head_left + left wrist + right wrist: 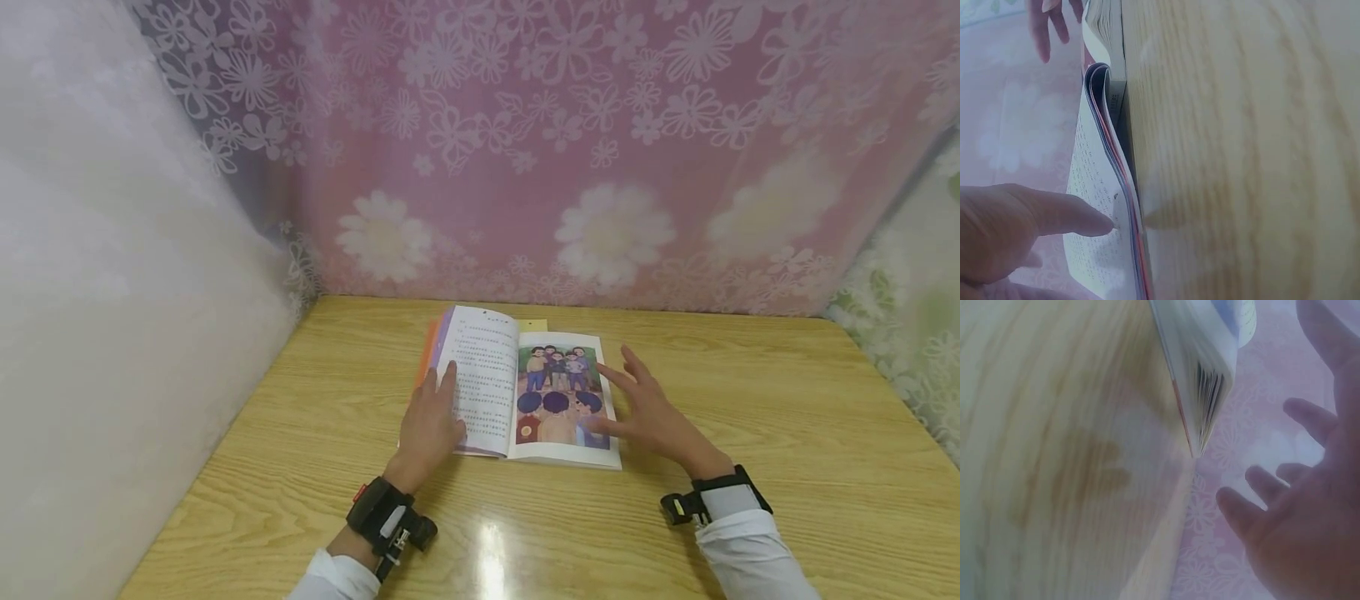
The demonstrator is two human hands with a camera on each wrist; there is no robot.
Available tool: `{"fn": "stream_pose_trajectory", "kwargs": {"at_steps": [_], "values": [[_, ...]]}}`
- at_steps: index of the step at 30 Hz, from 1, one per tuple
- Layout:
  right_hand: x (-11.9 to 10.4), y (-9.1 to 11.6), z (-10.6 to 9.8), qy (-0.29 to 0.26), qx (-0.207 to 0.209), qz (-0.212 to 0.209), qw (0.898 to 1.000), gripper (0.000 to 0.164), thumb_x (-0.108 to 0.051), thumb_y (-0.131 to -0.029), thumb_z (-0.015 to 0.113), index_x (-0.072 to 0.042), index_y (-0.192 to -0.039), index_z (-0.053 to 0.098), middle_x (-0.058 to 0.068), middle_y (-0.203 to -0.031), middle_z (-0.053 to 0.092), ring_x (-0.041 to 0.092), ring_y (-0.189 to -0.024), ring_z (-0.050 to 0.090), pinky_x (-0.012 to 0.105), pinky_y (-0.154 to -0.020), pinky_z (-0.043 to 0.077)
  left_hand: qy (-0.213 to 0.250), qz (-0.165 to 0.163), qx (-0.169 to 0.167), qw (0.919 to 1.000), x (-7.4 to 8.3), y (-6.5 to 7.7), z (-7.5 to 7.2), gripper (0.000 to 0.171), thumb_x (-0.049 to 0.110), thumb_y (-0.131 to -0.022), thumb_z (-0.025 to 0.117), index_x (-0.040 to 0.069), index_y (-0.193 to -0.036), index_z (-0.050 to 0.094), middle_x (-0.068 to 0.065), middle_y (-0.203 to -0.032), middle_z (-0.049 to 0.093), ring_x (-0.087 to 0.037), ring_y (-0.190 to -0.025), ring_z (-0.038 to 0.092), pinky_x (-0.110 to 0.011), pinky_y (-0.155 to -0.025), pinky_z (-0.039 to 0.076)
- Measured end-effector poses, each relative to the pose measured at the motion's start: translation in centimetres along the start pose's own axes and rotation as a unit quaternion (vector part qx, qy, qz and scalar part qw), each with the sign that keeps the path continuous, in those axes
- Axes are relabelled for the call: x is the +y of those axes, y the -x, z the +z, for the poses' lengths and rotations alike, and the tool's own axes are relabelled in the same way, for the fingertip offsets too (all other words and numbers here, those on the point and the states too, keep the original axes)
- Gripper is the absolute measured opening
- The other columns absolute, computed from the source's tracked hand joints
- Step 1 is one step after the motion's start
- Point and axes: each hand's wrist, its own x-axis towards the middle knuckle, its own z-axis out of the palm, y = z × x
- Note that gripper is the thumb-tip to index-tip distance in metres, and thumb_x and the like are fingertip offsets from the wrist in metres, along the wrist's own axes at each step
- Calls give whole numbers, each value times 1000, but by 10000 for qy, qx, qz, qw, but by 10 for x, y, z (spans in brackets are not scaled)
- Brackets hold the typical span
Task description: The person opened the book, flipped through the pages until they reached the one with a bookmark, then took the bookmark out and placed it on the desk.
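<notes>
An open book (483, 392) lies on the wooden table, printed text on its left page and a coloured picture (558, 396) of several people on its right page. My left hand (431, 421) rests along the outer part of the left page, fingers extended. In the left wrist view its thumb (1079, 215) touches the text page near the lower edge. My right hand (652, 408) is by the book's right edge, fingers spread and holding nothing. The right wrist view shows that hand apart from the page block (1204, 381).
Under the book's left side an orange edge (429, 350) shows, and a yellow piece (534, 326) sticks out behind it. The wooden table (360, 350) meets a pink floral curtain (480, 167) at the back. A pale wall covering (112, 292) stands at the left.
</notes>
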Motion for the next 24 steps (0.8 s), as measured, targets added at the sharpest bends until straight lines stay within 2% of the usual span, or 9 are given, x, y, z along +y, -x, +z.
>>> {"fn": "stream_pose_trajectory", "kwargs": {"at_steps": [2, 5, 7, 9, 16, 24], "values": [[1, 1, 0, -33, -287, 49, 9996, 95, -60, -67, 66, -14, -142, 29, 22, -151, -1, 48, -130, 13, 68, -93, 25, 61, 242, -167, 9995, -2, -1, 2, 81, 3, -69, 63, 9, -141, 27, -24, -141, 32, -37, -123, 38, -47, -96, 37], [4, 1, 0, -11, -605, 33, 9982, 102, -63, -64, 66, -14, -143, 25, 22, -151, 1, 47, -132, 8, 67, -96, 22, 212, 742, -621, 9951, -4, -2, 4, 83, -1, -71, 60, 16, -144, 23, -16, -149, 24, -28, -134, 23, -41, -105, 28], [5, 1, 1, -11, -690, -46, 9976, 104, -63, -63, 67, -13, -143, 24, 23, -150, 4, 46, -132, 8, 66, -97, 21, 324, 1043, -923, 9897, -4, -2, 5, 83, -1, -74, 58, 20, -145, 20, -10, -152, 18, -24, -136, 15, -40, -107, 23], [6, 1, 1, -43, -714, -165, 9973, 105, -62, -62, 68, -11, -143, 24, 25, -149, 6, 46, -132, 8, 66, -97, 20, 349, 1236, -1141, 9851, -4, -2, 5, 82, 0, -76, 56, 22, -145, 18, -9, -152, 17, -25, -137, 14, -40, -107, 22], [9, 2, 3, -68, -852, -405, 9955, 108, -60, -59, 71, -11, -143, 24, 26, -149, 9, 47, -131, 9, 66, -98, 19, 275, 1264, -1518, 9799, -6, -1, 2, 69, 3, -79, 52, 17, -142, 29, -11, -147, 29, -28, -134, 24, -39, -108, 22], [10, 0, 5, -21, -1088, -404, 9932, 107, -60, -60, 71, -9, -143, 24, 23, -150, 12, 46, -133, 6, 65, -100, 16, 144, 1266, -1616, 9786, -6, 0, -1, 61, 3, -80, 50, 15, -138, 38, -10, -146, 31, -26, -133, 26, -38, -107, 24]]}}
